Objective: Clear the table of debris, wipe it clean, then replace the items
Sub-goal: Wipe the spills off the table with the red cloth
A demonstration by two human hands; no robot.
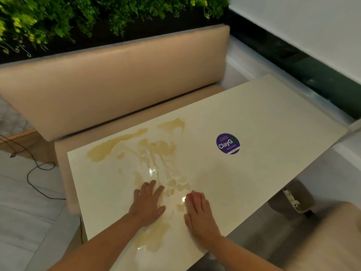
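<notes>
A cream table (263, 118) carries a smeared tan spill (156, 151) across its left half. My left hand (147, 202) lies flat on the wet surface, fingers spread, holding nothing. My right hand (199, 214) presses down on a small pink cloth or sponge (192, 196), of which only the far edge shows past my fingertips. More tan liquid (154, 237) pools between my forearms near the front edge. A round purple sticker (228, 143) is stuck to the tabletop to the right of the spill.
A beige bench seat (117, 79) runs along the table's far side, below a wall of green plants (78, 18). A bin with white paper (295, 200) stands on the floor under the right edge. A black cable (35, 173) trails on the floor at left.
</notes>
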